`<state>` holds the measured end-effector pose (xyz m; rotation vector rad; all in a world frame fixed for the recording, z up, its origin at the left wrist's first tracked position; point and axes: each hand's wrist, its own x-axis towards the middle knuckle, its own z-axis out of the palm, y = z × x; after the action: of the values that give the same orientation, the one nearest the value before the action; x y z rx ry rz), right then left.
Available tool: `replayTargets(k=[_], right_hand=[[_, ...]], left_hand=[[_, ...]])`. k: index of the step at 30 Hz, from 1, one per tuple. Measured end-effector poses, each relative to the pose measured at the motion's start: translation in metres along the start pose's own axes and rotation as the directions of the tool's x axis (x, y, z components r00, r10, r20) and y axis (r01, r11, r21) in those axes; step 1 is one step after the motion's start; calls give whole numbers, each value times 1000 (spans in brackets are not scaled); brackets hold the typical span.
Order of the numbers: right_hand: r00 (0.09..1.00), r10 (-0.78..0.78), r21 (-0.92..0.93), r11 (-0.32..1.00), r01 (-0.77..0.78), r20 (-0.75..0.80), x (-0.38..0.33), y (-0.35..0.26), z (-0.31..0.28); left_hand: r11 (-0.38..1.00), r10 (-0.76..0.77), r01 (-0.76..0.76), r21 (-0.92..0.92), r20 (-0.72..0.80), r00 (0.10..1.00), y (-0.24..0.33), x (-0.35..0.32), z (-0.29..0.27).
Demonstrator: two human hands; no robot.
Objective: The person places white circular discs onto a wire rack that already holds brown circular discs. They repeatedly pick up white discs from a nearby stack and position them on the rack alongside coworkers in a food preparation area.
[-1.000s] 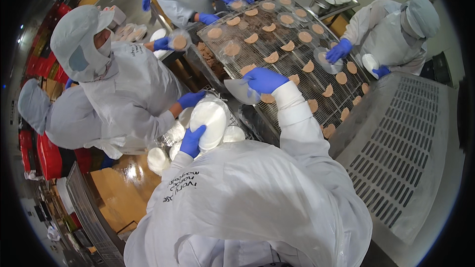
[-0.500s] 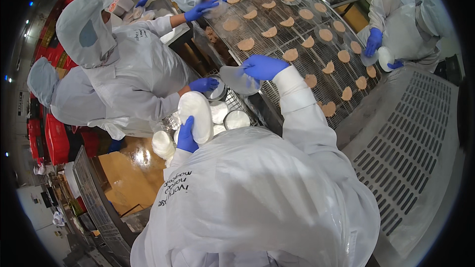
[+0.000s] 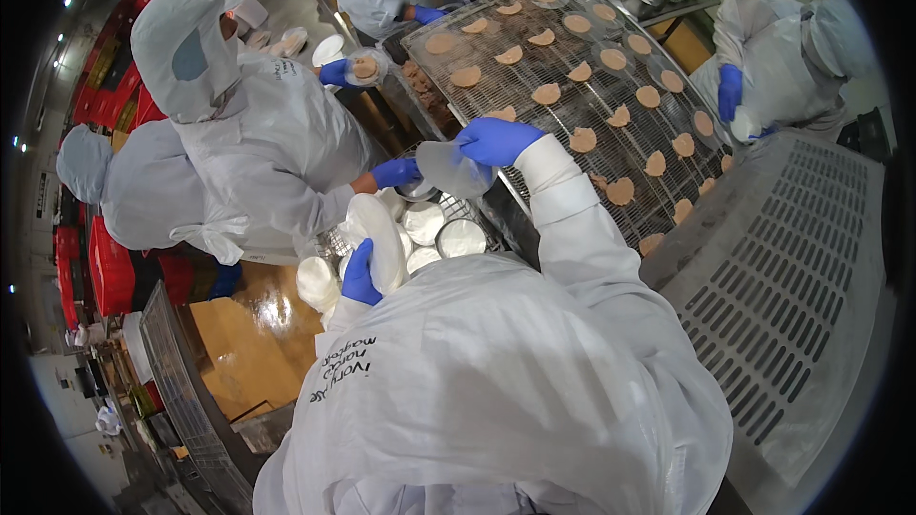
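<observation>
My left hand [image 3: 360,277], in a blue glove, is closed around a stack of thin round white sheets [image 3: 384,243] held on edge in front of my body. Out ahead, my right hand [image 3: 501,141] pinches the edge of a single translucent round sheet [image 3: 445,170], which hangs to the left of the fingers. That hand is over the near left edge of a wire-mesh belt [image 3: 563,170]. Rows of pinkish-brown patties [image 3: 546,93] lie on the mesh, some folded into half-rounds and some flat on round sheets.
White round stacks and metal rings [image 3: 461,238] sit on a wire rack before me. On my left, a co-worker's gloved hand [image 3: 396,172] is beside the hanging sheet. Other co-workers stand across and right of the belt. A slotted metal panel [image 3: 773,296] is at right.
The patties have shifted nearer and to the right. My right hand has moved slightly left with the sheet. The left co-worker's far hand has drawn back from the belt.
</observation>
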<state>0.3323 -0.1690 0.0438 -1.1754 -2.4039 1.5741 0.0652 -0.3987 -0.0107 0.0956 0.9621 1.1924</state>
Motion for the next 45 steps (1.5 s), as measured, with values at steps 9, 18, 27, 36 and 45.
replayTargets(k=[9,18,27,36,45], right_hand=[[966,-121,-76,987,141,228,-14,33,31],[955,15,-141,990,28,295,-2,32,47],[980,-4,-198,979,44,199,11,28,32],[978,-18,-141,989,48,208,6,22,39],[977,-29,-229,970,78,209,14,24,47]], left_hand=[[991,-123,115,73,121,985,-76,35,-9],[936,107,-123,330,64,992,-87,57,-22],[927,174,-111,359,-150,973,-62,63,35],[806,333,-283,519,-3,943,-71,62,5],[861,261,-204,465,-59,964,-67,49,31]])
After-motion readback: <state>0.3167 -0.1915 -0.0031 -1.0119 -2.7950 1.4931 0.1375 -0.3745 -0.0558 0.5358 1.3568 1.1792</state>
